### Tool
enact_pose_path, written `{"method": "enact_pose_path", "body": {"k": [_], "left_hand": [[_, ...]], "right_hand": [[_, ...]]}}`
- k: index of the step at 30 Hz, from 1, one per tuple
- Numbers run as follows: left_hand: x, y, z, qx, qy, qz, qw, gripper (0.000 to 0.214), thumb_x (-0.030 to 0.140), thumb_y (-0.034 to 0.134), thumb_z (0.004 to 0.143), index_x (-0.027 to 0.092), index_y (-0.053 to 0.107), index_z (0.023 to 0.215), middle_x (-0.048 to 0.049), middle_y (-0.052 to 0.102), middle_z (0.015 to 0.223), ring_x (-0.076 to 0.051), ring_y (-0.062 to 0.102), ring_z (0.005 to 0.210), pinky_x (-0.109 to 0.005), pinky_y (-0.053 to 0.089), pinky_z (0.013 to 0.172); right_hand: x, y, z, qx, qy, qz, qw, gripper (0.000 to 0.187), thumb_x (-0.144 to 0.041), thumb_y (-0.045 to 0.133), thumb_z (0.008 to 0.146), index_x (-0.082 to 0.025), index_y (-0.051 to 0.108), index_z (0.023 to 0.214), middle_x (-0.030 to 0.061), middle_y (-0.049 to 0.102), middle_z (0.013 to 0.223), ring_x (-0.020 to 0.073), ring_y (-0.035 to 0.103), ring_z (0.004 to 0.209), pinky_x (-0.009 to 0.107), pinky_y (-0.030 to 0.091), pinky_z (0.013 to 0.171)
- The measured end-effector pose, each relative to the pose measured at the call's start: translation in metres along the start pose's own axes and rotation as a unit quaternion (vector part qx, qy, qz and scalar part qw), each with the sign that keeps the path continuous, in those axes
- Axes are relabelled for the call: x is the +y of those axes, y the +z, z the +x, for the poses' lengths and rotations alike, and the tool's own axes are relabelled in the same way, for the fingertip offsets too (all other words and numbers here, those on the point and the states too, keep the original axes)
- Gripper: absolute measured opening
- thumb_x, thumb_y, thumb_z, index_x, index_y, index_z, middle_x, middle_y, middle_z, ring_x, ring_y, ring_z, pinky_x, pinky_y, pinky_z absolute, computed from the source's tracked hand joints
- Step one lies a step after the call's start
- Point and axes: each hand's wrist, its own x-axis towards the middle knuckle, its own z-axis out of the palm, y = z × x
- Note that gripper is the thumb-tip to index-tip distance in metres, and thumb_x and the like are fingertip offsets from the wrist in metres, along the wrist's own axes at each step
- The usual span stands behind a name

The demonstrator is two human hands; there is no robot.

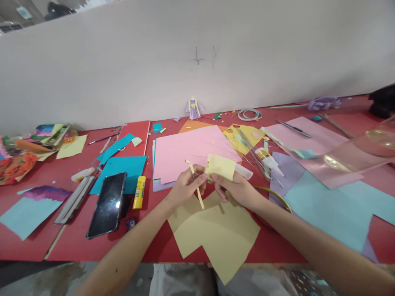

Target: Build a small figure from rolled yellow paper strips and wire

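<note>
My left hand (187,187) and my right hand (236,190) meet over the middle of the table, fingertips pinched together. Between them is a small pale yellow paper piece (222,165), standing up above my right thumb and gripped at its lower left edge by both hands. A thin pale yellow strip (200,197) slants through the fingers of my left hand, one end above and one below. Under my hands lies a larger yellow paper sheet (219,234) with notched edges, overhanging the table's front edge. Folded fingers hide part of what is held.
Pink sheets (185,152) are stacked behind my hands. To the left are a glue stick (140,192), a phone (108,205) and blue paper (135,164). On the right are a glue bottle (268,160), tweezers (294,128) and light blue paper (333,205). A paper dress figure (194,109) stands against the wall.
</note>
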Motion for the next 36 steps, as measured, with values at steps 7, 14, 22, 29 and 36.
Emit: {"method": "enact_pose_path", "body": {"k": [7,14,22,29,36], "left_hand": [[0.0016,0.0015,-0.0024,0.033,0.003,0.056,0.998,0.029,0.043,0.064,0.087,0.017,0.051,0.085,0.0038,0.055,0.067,-0.007,0.054,0.053,-0.018,0.042,0.052],[0.0064,0.0041,-0.0025,0.076,-0.012,0.030,0.997,0.030,0.043,0.063,0.087,0.018,0.048,0.081,0.0062,0.054,0.057,-0.007,0.051,0.049,-0.019,0.040,0.051],[0.0028,0.0051,0.0004,0.079,-0.044,0.022,0.996,0.029,0.041,0.059,0.090,0.019,0.045,0.078,0.0092,0.042,0.052,-0.005,0.038,0.046,-0.018,0.031,0.048],[0.0023,0.0059,-0.0010,0.071,-0.028,0.045,0.996,0.027,0.042,0.059,0.089,0.019,0.047,0.080,0.0078,0.044,0.057,-0.006,0.039,0.049,-0.019,0.030,0.049],[0.0036,0.0018,-0.0042,0.058,0.013,0.166,0.984,0.023,0.040,0.062,0.086,0.018,0.054,0.087,0.0005,0.061,0.071,-0.011,0.055,0.061,-0.021,0.039,0.056]], "right_hand": [[-0.0006,0.0040,-0.0002,-0.016,0.038,0.069,0.997,0.052,-0.057,0.049,0.091,-0.019,0.046,0.055,-0.0050,0.044,0.045,0.0071,0.042,0.037,0.022,0.040,0.043],[-0.0086,0.0043,-0.0043,-0.015,0.018,-0.042,0.999,0.051,-0.053,0.044,0.094,-0.019,0.047,0.056,-0.0034,0.047,0.047,0.0075,0.041,0.041,0.022,0.035,0.045],[-0.0081,0.0060,-0.0021,0.057,-0.039,-0.220,0.973,0.047,-0.043,0.049,0.093,-0.021,0.042,0.053,-0.0025,0.045,0.044,0.0097,0.040,0.042,0.024,0.031,0.047],[-0.0082,0.0037,-0.0050,0.039,-0.007,-0.152,0.988,0.057,-0.049,0.044,0.095,-0.019,0.043,0.047,-0.0015,0.046,0.043,0.0084,0.039,0.042,0.024,0.033,0.048],[-0.0055,0.0016,-0.0029,-0.010,0.076,0.115,0.990,0.047,-0.053,0.057,0.086,-0.018,0.050,0.056,-0.0050,0.045,0.043,0.0079,0.042,0.037,0.023,0.041,0.044]]}}
